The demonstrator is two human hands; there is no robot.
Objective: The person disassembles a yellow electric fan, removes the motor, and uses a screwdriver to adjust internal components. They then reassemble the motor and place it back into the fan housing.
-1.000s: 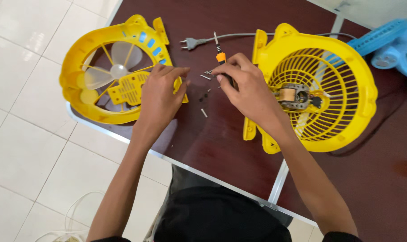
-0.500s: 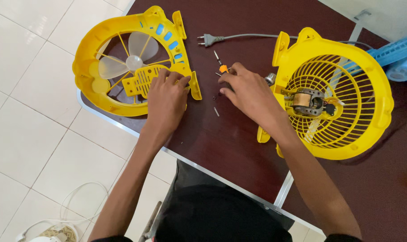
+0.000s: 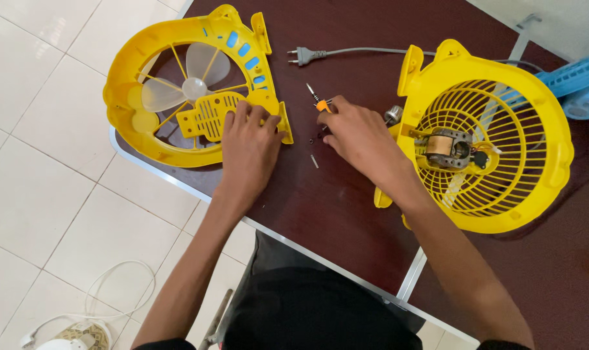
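Yellow fan housing point(image 3: 178, 84): front half, pale blades inside, lying flat on the dark table point(image 3: 320, 214) at its left edge.
Left hand point(image 3: 248, 146): palm down, fingers spread on the housing's lower rim.
Right hand point(image 3: 359, 136): fingers curled around an orange-handled screwdriver point(image 3: 319, 102), beside the yellow rear grille point(image 3: 502, 149).
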